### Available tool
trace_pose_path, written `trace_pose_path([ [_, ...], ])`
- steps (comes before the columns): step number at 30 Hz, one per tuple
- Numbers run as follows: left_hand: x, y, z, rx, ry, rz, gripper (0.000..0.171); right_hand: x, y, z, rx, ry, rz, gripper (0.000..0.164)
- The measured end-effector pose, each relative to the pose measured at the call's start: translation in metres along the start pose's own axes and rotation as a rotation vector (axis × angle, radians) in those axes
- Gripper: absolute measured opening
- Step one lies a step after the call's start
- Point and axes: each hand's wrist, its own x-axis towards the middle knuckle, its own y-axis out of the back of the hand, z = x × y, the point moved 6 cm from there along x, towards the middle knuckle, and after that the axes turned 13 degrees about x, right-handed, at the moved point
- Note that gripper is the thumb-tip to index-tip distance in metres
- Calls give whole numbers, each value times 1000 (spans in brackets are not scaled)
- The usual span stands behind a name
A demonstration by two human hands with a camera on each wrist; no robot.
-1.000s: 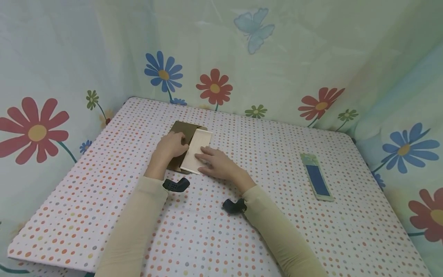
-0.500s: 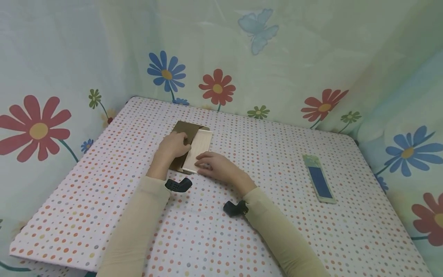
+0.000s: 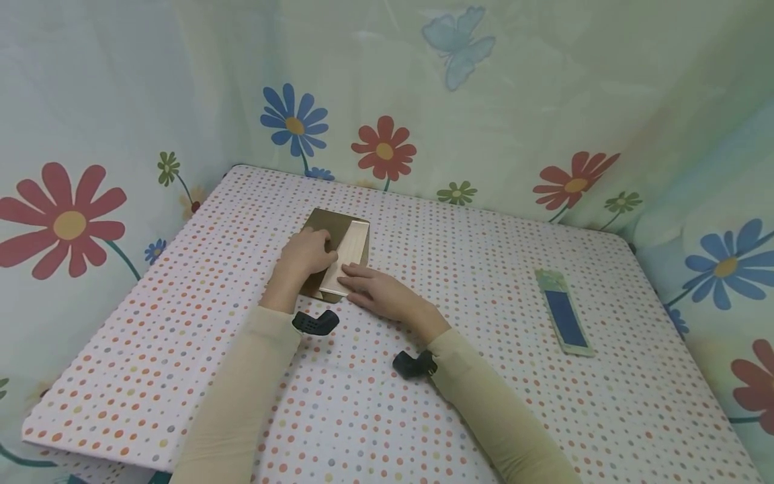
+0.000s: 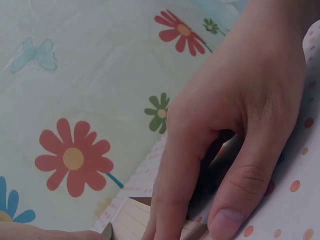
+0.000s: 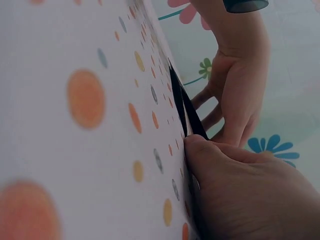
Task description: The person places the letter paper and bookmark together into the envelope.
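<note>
A flat brown folding case (image 3: 336,218) lies on the dotted cloth in the head view, with a pale, finely lined panel (image 3: 351,249) along its right part. My left hand (image 3: 302,255) bends over the case from the left, its thumb at the panel's left edge and its other fingertips partly hidden. On the opposite side my right hand (image 3: 383,292) holds the panel's near right edge. Seen from the right wrist, the case shows as a dark slim wedge (image 5: 190,107) raised off the cloth; the right thumb (image 5: 205,155) pinches its near end.
A pale green packet (image 3: 565,312) with a blue middle lies on the table's right side. The dotted tablecloth (image 3: 471,282) covers the table. A flowered curtain (image 3: 242,60) closes off the back and sides. Black wrist devices (image 3: 414,364) sit at both cuffs.
The pale panel now looks narrower and tilted up, with brown showing along its right side. My right fingers have drawn closer together at its edge. The left hand has barely moved.
</note>
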Motion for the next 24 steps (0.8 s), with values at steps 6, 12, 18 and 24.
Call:
trace_pose_path([
  [6, -2, 2, 0, -8, 1, 5, 50, 0, 3, 0, -31, -8, 60, 41],
  [12, -1, 0, 0, -2, -8, -2, 51, 2, 7, 1, -43, -26, 132, 29],
  [18, -1, 0, 0, 1, -4, 4, 51, 2, 5, -1, -52, 11, 85, 32],
  [24, 0, -1, 0, 3, 0, 7, 51, 1, 2, -7, -58, 61, 26, 38],
])
